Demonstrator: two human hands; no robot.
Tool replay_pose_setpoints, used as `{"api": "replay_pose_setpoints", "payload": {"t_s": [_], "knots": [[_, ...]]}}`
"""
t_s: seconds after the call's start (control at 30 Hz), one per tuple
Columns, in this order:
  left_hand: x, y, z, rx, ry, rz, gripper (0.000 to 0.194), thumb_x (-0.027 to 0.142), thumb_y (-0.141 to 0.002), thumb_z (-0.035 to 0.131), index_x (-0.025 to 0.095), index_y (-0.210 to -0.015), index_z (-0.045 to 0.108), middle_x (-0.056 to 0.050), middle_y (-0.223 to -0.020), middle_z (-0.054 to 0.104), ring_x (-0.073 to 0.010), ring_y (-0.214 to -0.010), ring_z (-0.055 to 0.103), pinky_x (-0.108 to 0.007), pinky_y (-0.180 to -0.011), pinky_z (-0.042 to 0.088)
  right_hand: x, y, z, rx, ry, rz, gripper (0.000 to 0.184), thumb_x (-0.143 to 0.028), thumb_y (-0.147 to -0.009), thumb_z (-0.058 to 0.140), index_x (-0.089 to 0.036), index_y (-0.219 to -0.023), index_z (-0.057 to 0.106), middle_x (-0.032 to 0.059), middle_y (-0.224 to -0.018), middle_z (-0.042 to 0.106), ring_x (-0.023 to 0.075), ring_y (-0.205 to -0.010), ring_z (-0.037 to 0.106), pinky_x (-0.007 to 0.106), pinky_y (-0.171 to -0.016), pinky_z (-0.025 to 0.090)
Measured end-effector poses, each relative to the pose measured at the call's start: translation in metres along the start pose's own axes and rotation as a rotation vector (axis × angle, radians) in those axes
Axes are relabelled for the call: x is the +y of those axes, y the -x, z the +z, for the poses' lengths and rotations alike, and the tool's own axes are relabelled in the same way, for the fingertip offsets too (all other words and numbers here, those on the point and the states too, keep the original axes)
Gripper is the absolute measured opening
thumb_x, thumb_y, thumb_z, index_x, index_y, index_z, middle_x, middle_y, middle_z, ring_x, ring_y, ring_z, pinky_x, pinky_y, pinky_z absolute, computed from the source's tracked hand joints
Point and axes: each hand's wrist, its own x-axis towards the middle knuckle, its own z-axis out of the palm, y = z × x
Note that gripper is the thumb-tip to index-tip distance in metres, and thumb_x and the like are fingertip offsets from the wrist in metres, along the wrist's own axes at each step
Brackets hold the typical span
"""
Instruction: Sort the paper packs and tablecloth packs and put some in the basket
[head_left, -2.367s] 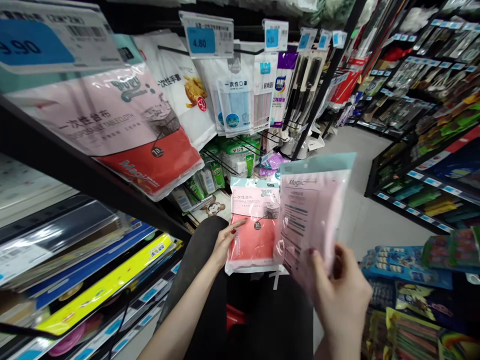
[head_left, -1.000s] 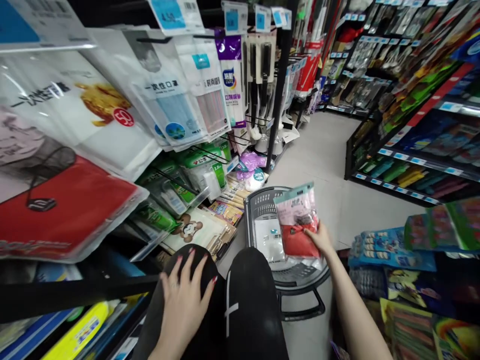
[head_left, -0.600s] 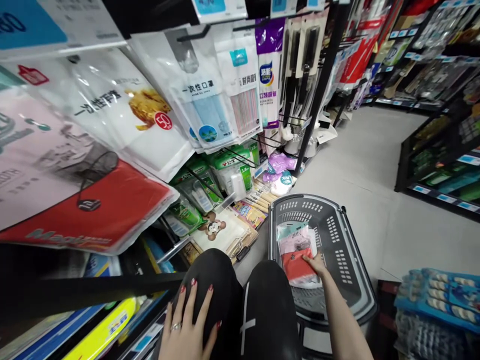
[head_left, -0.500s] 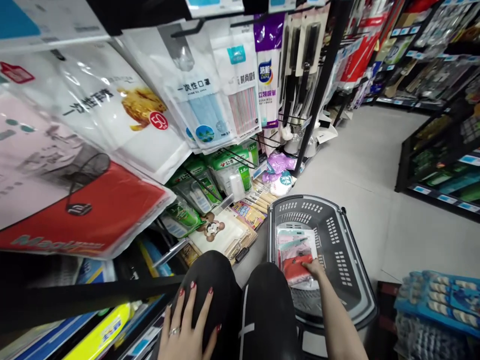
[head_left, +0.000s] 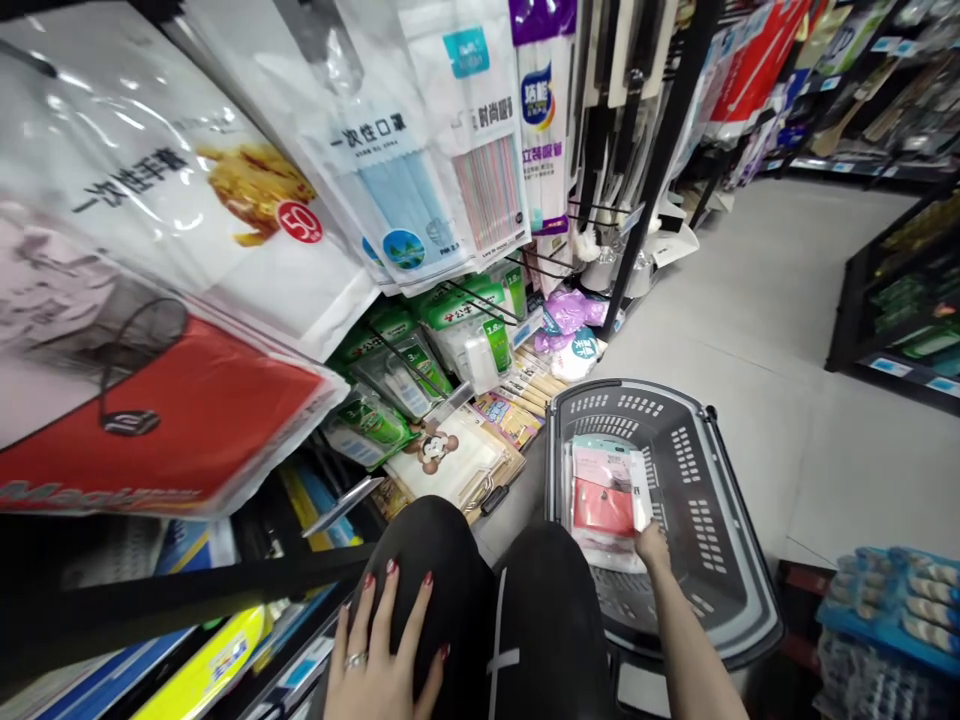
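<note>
My left hand (head_left: pixel 382 650) lies on my left knee in black trousers, fingers spread and nothing in it. My right hand (head_left: pixel 654 548) reaches into a dark grey shopping basket (head_left: pixel 739 520) on the floor. Its fingers are closed at the lower right edge of a flat plastic packet (head_left: pixel 604 500), pink on top and red below. White packaging shows around the packet's right and lower edges; how many packets lie together I cannot tell. The fingertips are partly hidden.
On my left hang packs of disposable gloves (head_left: pixel 187 190), face masks (head_left: pixel 397 200) and straws (head_left: pixel 487 190). Below are green-labelled packs (head_left: pixel 375 425) and a clipboard with a cartoon face (head_left: pixel 435 445). A blue-trayed display (head_left: pixel 885 610) stands right of the basket; shelving (head_left: pixel 900 300) lies beyond the aisle floor (head_left: pixel 750 280).
My right hand has shifted from the red part of the packet to its lower right edge. The packet now lies straighter. My left hand stays on the knee; the view has shifted slightly.
</note>
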Motion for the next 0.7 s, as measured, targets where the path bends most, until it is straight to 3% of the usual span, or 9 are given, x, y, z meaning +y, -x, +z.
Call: {"api": "replay_pose_setpoints", "payload": {"t_s": [0.13,0.27,0.33,0.43,0.5,0.57,0.63,0.7], "knots": [[0.0,0.002,-0.001,-0.034,-0.067,-0.002,0.065,0.032,-0.072,0.051,0.026,-0.133,0.028,-0.013,-0.142,0.018,-0.0373,-0.126,0.02,-0.055,-0.096,0.022,-0.015,0.01,-0.019,-0.027,-0.019,-0.093,0.035,-0.022,-0.068,0.048,-0.007,-0.098,0.057,0.0227,-0.094,0.061,0.0308,-0.092,0.058,0.035,-0.074,0.043],[0.002,0.003,-0.004,-0.027,-0.085,-0.041,0.069,0.041,-0.071,0.052,0.027,-0.133,0.026,-0.013,-0.141,0.021,-0.0365,-0.125,0.021,-0.055,-0.097,0.018,-0.074,0.041,-0.062,0.012,-0.079,-0.3,0.028,-0.031,-0.072,0.043,-0.016,-0.09,0.059,0.0127,-0.089,0.065,0.0271,-0.087,0.06,0.034,-0.073,0.044],[0.002,0.004,-0.006,-0.001,-0.079,-0.05,0.071,0.044,-0.07,0.051,0.027,-0.133,0.025,-0.013,-0.14,0.023,-0.0366,-0.125,0.022,-0.055,-0.097,0.016,-0.125,0.082,-0.093,0.09,-0.201,-0.506,0.029,-0.038,-0.072,0.044,-0.017,-0.087,0.058,0.0093,-0.085,0.065,0.0248,-0.082,0.061,0.033,-0.072,0.044],[0.0,0.008,-0.001,0.043,-0.089,-0.027,0.068,0.036,-0.071,0.05,0.027,-0.134,0.025,-0.013,-0.139,0.028,-0.0363,-0.125,0.023,-0.056,-0.097,0.015,-0.221,0.175,-0.138,0.163,-0.456,-0.919,0.029,-0.043,-0.074,0.048,-0.018,-0.086,0.056,0.0071,-0.08,0.064,0.0209,-0.077,0.06,0.033,-0.075,0.044],[0.0,0.012,0.007,0.106,-0.091,-0.026,0.068,0.033,-0.069,0.05,0.027,-0.133,0.026,-0.013,-0.136,0.033,-0.0369,-0.124,0.025,-0.058,-0.096,0.015,-0.289,0.241,-0.156,0.061,-0.502,-1.172,0.031,-0.041,-0.073,0.053,-0.018,-0.093,0.055,0.0063,-0.082,0.063,0.0192,-0.077,0.059,0.033,-0.075,0.044],[0.0,0.014,0.018,0.219,-0.071,-0.026,0.068,0.037,-0.066,0.053,0.028,-0.131,0.032,-0.014,-0.13,0.041,-0.0389,-0.121,0.029,-0.061,-0.093,0.016,-0.356,0.297,-0.162,-0.127,-0.521,-1.35,0.04,-0.038,-0.07,0.059,-0.019,-0.103,0.051,0.0069,-0.093,0.061,0.0182,-0.084,0.058,0.032,-0.077,0.044],[-0.001,0.016,0.029,0.287,-0.038,-0.086,0.064,0.038,-0.064,0.056,0.03,-0.126,0.04,-0.014,-0.126,0.047,-0.0396,-0.119,0.032,-0.062,-0.093,0.018,-0.414,0.335,-0.158,-0.248,-0.545,-1.443,0.057,-0.036,-0.062,0.067,-0.02,-0.113,0.045,0.0084,-0.105,0.057,0.0188,-0.095,0.055,0.033,-0.083,0.043],[-0.004,0.016,0.037,0.378,-0.029,-0.112,0.056,0.038,-0.065,0.058,0.031,-0.12,0.048,-0.013,-0.121,0.052,-0.0384,-0.115,0.038,-0.061,-0.093,0.021,-0.46,0.359,-0.148,-0.357,-0.576,-1.444,0.066,-0.034,-0.056,0.071,-0.02,-0.115,0.043,0.0097,-0.109,0.055,0.0199,-0.1,0.053,0.034,-0.084,0.042]]}}
